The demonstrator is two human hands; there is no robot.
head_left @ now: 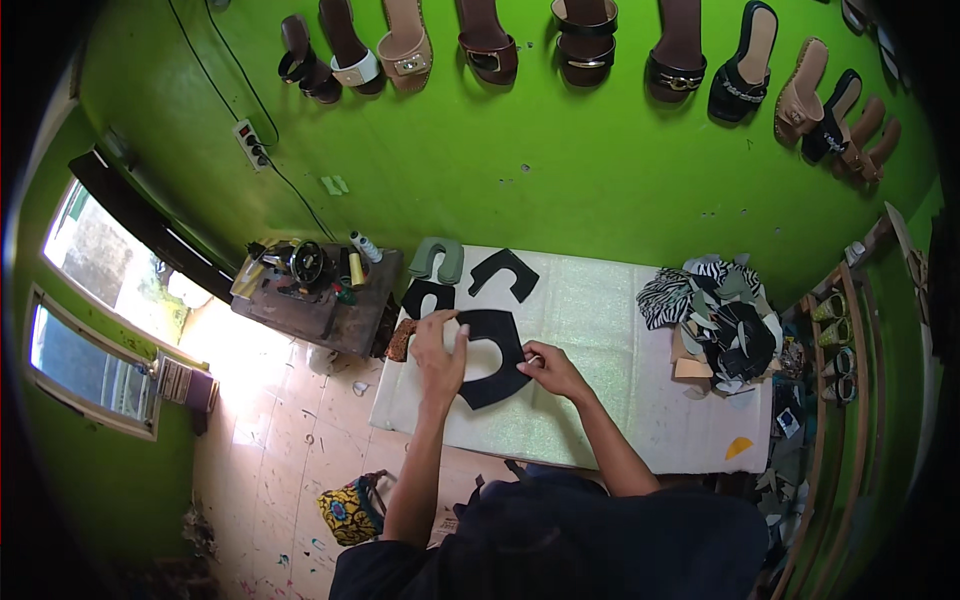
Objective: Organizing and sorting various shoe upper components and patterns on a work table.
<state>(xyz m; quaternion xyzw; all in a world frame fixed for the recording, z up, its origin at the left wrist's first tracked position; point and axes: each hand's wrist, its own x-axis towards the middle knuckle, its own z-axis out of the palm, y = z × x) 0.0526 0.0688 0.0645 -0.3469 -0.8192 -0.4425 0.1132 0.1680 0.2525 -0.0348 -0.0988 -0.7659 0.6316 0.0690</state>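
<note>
A black U-shaped cut piece (510, 365), its opening toward the left, is held just over the pale work table. My left hand (440, 360) has its thumb and forefinger closed at the piece's upper left corner. At the right edge, my right hand (553, 370) pinches the same piece between thumb and fingers. Beyond them lie another black U-shaped piece (505, 272), a smaller black one (428, 297) and a stack of grey-green U-shaped pieces (437, 260). A brown patterned piece (401, 341) sits by my left hand at the table's edge.
The table (590, 430) stands against a green wall hung with several sandals (585, 45). Fabric scraps (720, 315) are heaped at its right, near a yellow piece (738, 447). A sewing machine (305, 265) is at the left. A patterned bag (352, 508) rests on the floor; a wooden rack (825, 420) stands right.
</note>
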